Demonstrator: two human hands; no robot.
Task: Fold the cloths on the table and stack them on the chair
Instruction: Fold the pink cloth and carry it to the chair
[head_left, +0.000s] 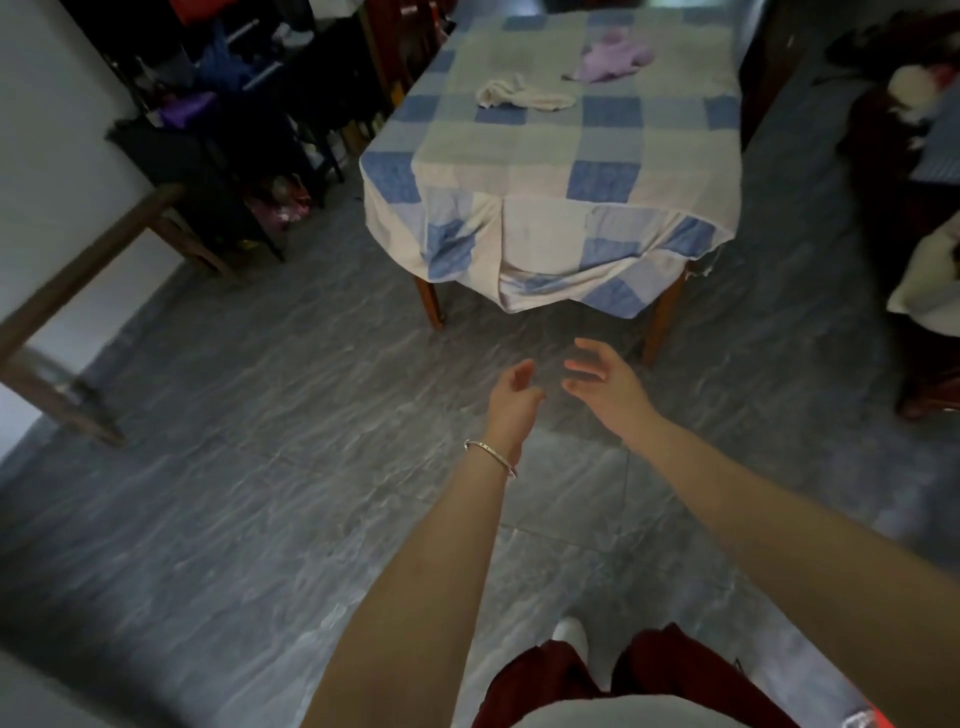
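A crumpled white cloth (522, 95) and a crumpled lilac cloth (613, 58) lie on the table (550, 176), which is covered by a blue and white checked tablecloth. Both my arms stretch forward over the grey floor, well short of the table. My left hand (511, 397), with a silver bangle at the wrist, holds nothing and its fingers are relaxed. My right hand (602, 382) is empty too, fingers loosely spread. A dark wooden chair (930, 384) at the right edge carries a pale cloth (930, 280).
Dark racks with clothes and bags (218, 119) fill the far left. A wooden frame (78, 291) leans by the white wall at left. Grey tiled floor (260, 415) lies between me and the table. Dark furniture with soft items (904, 93) stands at far right.
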